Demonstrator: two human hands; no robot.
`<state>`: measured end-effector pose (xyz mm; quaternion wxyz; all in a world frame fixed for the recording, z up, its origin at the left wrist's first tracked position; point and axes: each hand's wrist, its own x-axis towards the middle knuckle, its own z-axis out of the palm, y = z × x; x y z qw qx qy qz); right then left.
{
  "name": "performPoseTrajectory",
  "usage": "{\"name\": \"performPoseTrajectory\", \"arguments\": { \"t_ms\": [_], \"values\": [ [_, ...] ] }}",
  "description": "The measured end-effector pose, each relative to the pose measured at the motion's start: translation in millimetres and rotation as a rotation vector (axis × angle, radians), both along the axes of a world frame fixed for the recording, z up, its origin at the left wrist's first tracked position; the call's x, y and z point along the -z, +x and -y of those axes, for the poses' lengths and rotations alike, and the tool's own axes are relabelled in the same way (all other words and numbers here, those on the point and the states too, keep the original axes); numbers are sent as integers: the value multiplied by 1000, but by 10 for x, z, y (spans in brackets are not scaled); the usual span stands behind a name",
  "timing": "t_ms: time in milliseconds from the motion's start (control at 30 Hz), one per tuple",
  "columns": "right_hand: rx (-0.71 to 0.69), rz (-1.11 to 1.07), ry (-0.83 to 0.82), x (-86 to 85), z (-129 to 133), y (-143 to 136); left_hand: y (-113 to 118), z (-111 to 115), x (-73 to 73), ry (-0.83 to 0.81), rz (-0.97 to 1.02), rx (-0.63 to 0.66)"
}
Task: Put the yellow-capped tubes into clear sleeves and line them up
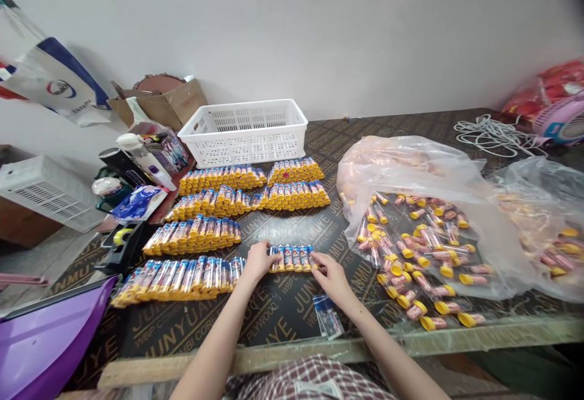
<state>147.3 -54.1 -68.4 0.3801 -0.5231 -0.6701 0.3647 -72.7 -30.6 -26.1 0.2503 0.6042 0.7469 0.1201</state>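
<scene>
A short row of small clear tubes (292, 259) with blue labels and yellow caps lies on the dark plywood table in front of me. My left hand (261, 261) grips its left end, thumb and fingers bent against the outer tube. At the opposite end, my right hand (329, 273) presses with bent fingers, so the row is held between both hands. Stacked rows of similar tubes (182, 277) stand to the left. Just below my right hand lies a small clear plastic packet (327, 316) with printed contents.
A white plastic basket (246, 138) stands behind the stacks. At right, loose pink-labelled tubes (429, 238) spill from a clear plastic bag (410, 162). A tape dispenser (119, 245) and purple bin (55, 339) are on the left; coiled cable (495, 134) lies back right.
</scene>
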Motion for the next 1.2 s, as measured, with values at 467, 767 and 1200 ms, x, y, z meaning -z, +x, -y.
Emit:
{"name": "performPoseTrajectory", "arguments": {
  "t_ms": [467,767,1200],
  "values": [
    [56,212,99,-287,88,401,256,226,-67,175,-139,66],
    [376,597,146,-471,-301,1297,882,809,96,39,142,363],
    [74,671,183,-338,-241,1146,893,828,195,30,230,347]
  ]
}}
